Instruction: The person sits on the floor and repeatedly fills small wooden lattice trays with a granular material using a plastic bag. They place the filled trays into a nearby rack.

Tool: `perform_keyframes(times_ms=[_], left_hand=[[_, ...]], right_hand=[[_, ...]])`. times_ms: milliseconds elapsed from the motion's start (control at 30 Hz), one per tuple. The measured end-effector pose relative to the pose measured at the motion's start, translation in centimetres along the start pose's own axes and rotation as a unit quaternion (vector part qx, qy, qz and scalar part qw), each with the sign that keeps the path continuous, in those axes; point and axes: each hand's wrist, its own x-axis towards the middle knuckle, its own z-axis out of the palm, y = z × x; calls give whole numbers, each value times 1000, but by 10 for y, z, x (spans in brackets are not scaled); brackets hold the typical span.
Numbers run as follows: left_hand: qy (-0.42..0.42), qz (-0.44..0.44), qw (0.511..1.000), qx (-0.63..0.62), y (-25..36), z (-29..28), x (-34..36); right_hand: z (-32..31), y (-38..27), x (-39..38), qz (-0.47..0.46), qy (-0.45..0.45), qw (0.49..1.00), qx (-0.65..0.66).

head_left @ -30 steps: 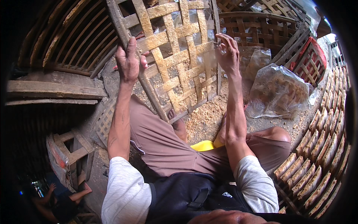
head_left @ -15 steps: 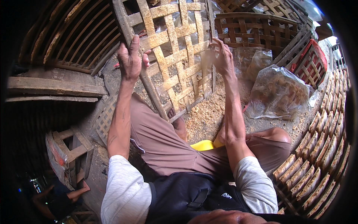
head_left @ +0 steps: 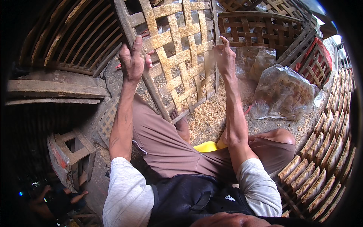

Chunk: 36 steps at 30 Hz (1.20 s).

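A wooden-framed lattice panel of woven flat strips, crusted with pale tan crumbs, stands tilted before me, its lower corner by my foot. Around its left rail my left hand is closed, thumb up along the wood. My right hand is at the panel's right rail with the index finger raised and the other fingers curled. A blurred pale patch lies beside those fingers, over the lattice; whether it is a thing in the hand cannot be made out.
Crumbs litter the floor below the panel. A clear plastic bag lies to the right, near stacked lattice trays. Rows of crusted slats fill the right side. A small wooden stool and another person are at lower left.
My right hand has shifted slightly along the panel's right rail, and its fingers have curled in more, with the index finger up. The left hand and the panel stay nearly still.
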Motion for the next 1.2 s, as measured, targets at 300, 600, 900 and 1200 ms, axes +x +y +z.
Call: perform_keyframes(times_ms=[300, 600, 900, 1200], left_hand=[[35, -10, 999, 18, -2, -4, 2], [28, 4, 999, 22, -4, -6, 4], [34, -11, 999, 29, -2, -4, 4], [18, -27, 999, 35, -1, -7, 3]], right_hand=[[-24, 25, -6, 81, -63, 994, 45], [-4, 13, -9, -34, -65, 997, 17], [7, 6, -19, -95, -69, 992, -55], [20, 17, -16, -161, 7, 983, -91]])
